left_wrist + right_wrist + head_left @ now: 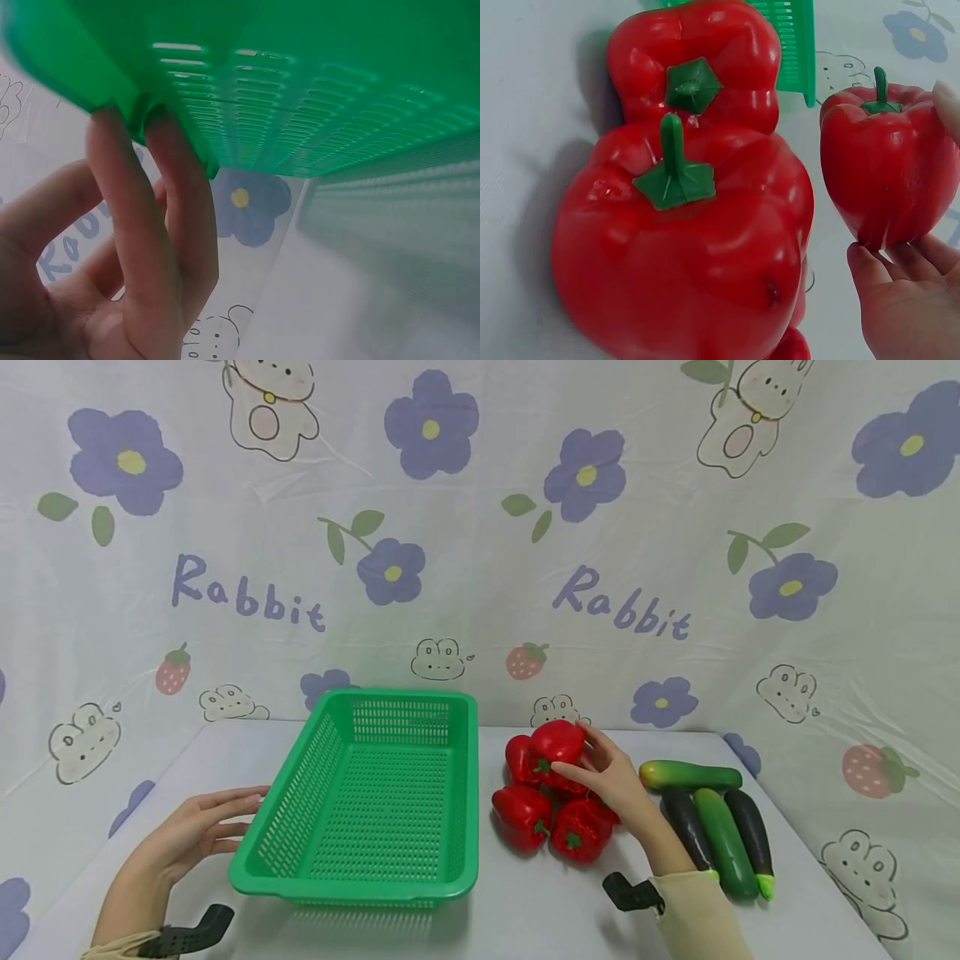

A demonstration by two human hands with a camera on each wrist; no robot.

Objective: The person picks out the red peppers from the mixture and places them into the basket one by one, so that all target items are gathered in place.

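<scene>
A green plastic basket with slotted walls stands in front of me, nothing inside. My left hand is at its left side; in the left wrist view, extended fingertips touch the rim. To the basket's right, my right hand holds a red bell pepper with a green stem, thumb on one side and fingers on the other. That pepper is raised above the others in the right wrist view. Beneath and around it lie several more red bell peppers, close together on the table.
Right of the peppers lie dark eggplants, a green zucchini and a yellow-green zucchini. The white table meets a printed cloth hanging behind it.
</scene>
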